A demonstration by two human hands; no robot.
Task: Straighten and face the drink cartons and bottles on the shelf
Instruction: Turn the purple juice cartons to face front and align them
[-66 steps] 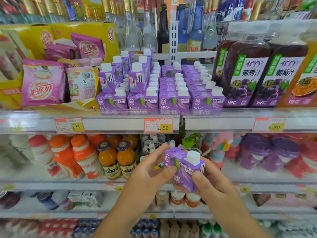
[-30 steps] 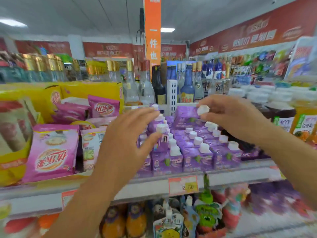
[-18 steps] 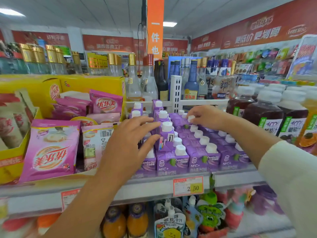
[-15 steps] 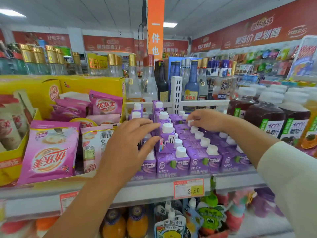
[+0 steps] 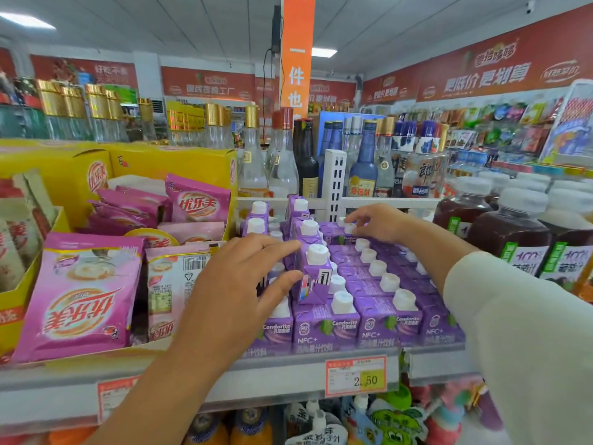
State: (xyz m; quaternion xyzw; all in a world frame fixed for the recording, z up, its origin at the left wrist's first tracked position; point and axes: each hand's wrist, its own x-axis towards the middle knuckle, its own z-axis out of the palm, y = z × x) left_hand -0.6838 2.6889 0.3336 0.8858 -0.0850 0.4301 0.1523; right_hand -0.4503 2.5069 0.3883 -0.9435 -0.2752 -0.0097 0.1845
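purple cartons (image 5: 378,326) packed tight, yellow box (image 5: 192,165) walling left, juice bottles (image 5: 507,232) right, open room above

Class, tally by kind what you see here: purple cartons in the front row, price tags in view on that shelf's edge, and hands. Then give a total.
Front-row purple cartons: 4
Price tags: 2
Left hand, right hand: 2
Total: 8
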